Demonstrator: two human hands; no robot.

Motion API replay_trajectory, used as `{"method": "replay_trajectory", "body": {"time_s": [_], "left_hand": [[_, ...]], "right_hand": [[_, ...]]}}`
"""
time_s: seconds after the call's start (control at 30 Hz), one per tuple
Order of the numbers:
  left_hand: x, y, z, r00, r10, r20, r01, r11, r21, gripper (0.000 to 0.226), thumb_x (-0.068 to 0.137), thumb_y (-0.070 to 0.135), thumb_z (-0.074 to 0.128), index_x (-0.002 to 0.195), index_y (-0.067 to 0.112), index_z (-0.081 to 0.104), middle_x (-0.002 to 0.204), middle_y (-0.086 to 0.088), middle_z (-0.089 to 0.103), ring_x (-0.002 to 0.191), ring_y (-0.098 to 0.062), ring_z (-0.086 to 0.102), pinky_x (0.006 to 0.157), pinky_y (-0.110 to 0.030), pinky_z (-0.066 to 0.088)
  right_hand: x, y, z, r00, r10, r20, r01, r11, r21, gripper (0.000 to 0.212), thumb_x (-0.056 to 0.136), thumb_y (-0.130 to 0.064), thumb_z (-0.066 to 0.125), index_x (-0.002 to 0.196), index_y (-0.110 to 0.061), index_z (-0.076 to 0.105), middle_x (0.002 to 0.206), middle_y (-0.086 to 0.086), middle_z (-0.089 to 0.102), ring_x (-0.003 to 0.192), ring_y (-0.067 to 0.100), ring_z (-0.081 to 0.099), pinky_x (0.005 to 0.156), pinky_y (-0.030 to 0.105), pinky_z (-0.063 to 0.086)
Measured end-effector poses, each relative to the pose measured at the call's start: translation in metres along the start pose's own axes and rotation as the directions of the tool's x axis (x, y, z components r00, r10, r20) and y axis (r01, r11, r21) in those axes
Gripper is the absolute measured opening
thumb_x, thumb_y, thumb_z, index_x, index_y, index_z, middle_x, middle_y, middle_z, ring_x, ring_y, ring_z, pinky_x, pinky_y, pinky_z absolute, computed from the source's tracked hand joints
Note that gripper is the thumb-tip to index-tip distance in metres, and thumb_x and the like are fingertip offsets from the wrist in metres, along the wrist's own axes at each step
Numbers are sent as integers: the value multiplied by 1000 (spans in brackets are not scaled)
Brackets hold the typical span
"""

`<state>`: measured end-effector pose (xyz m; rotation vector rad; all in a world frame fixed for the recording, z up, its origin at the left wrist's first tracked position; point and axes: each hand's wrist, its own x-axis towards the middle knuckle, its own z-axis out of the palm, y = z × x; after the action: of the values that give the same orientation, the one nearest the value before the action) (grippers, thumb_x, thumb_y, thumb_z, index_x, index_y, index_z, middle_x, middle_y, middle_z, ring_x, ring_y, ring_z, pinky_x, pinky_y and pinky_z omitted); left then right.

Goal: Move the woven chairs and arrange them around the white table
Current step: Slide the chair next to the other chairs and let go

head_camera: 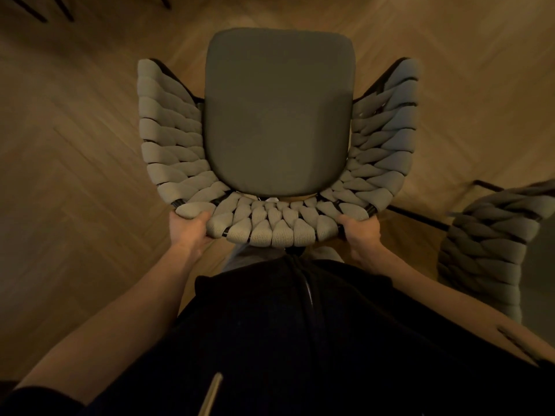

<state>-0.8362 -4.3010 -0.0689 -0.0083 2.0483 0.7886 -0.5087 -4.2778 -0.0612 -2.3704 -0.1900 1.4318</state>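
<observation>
At frame centre, the woven chair (277, 139) stands directly ahead of the person, seat pointing toward the frame top, left hand (189, 228) and right hand (360, 232) equally near, fingers curled over the backrest rim's two corners; white table not in view.

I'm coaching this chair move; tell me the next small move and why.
Probably carry the chair forward across the floor. The left hand and right hand both grip the top of its woven back, a second chair stands close on the right, and no table is in view.
</observation>
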Motion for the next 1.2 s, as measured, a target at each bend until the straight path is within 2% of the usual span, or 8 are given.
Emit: {"method": "replay_trajectory", "body": {"time_s": [0.13, 0.3, 0.53, 0.7, 0.8, 0.93, 1.03, 1.2], "left_hand": [[10, 24, 13, 1000, 24, 19, -24, 1000, 3, 58, 79, 13, 80, 130, 14, 53, 121, -7, 67, 106, -26, 68, 66, -48, 63], [26, 73, 35, 997, 38, 66, -38, 999, 2, 52, 85, 11, 77, 130, 16, 51, 123, -6, 65, 108, -25, 66, 74, -54, 62], [60, 165, 59, 989, 40, 142, -46, 998, 40, 38, 87, 10, 75, 121, 17, 59, 112, -4, 69, 104, -27, 68, 72, -56, 62], [84, 233, 85, 983, 65, 170, -67, 998, 6, 33, 90, 6, 73, 119, 13, 60, 103, -2, 68, 93, -21, 69, 62, -44, 62], [102, 268, 103, 982, 58, 178, -59, 998, 2, 37, 89, 6, 74, 123, 12, 60, 106, -4, 69, 91, -21, 70, 62, -44, 62], [130, 316, 130, 982, 66, 179, -65, 998, -13, 36, 90, 5, 72, 123, 12, 61, 107, -6, 70, 92, -24, 71, 61, -45, 63], [152, 355, 152, 984, 53, 169, -53, 999, -8, 36, 91, 6, 72, 124, 11, 61, 108, -7, 70, 96, -26, 70, 60, -43, 62], [178, 426, 193, 991, 38, 127, -38, 999, -3, 41, 89, 10, 75, 128, 10, 60, 114, -10, 69, 99, -28, 69, 58, -42, 62]], "right_hand": [[10, -35, 8, 998, -53, -30, 51, 997, -51, 66, 79, -19, 83, 136, -13, 51, 127, 10, 63, 118, 31, 61, 100, 50, 54], [18, -99, 29, 997, -72, -40, 70, 996, -49, 66, 82, -19, 82, 138, -10, 49, 129, 12, 61, 118, 31, 60, 102, 50, 53], [33, -196, 72, 1000, 1, -1, -1, 1000, -24, 57, 78, -12, 83, 125, -9, 51, 118, 14, 64, 102, 30, 67, 86, 51, 61], [39, -266, 104, 999, -25, 40, 23, 999, 28, 44, 87, -5, 76, 122, -9, 50, 103, 7, 60, 85, 21, 62, 69, 37, 59], [47, -306, 122, 997, -47, 61, 44, 998, 41, 33, 89, -4, 73, 111, -12, 49, 92, 2, 57, 83, 18, 61, 70, 34, 56], [68, -360, 148, 996, -68, 62, 65, 996, 56, 32, 90, -4, 72, 115, -10, 52, 93, 3, 59, 80, 17, 61, 66, 31, 56], [86, -404, 169, 995, -69, 73, 66, 997, 36, 45, 91, -6, 70, 132, -3, 52, 110, 10, 62, 76, 15, 61, 68, 32, 58], [112, -491, 194, 993, -72, 93, 69, 997, 33, 57, 84, -6, 77, 136, -5, 54, 118, 12, 65, 93, 25, 68, 59, 31, 60]]}}
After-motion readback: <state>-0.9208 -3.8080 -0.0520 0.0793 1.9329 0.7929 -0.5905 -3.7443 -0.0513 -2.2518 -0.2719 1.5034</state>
